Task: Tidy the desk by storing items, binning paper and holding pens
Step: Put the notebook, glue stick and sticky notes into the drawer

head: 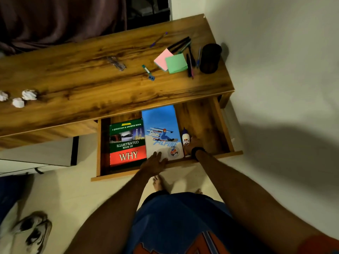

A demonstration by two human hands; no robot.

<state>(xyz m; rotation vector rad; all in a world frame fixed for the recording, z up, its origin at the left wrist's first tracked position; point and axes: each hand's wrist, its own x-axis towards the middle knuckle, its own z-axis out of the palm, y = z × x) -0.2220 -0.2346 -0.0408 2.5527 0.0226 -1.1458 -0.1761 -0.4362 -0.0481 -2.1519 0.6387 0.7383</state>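
Blue shorts (183,217) with an orange print fill the bottom, both bare forearms reaching out over them into the open wooden drawer (222,123). Left hand (155,165) lies flat, fingers straight, on the near edge of the glossy blue skiing notebook (162,129). Just right of it, the right hand (192,143) is down by the little white glue bottle (185,139), can't tell if it's actually gripping. Left of both hands sits the green-and-red "Illustrated Book of Why" (127,143). Past the hands on the woodgrain desk (73,74): pink and green sticky pads (171,62), loose pens (189,65), round black pen holder (210,58), three crumpled paper balls (28,95).
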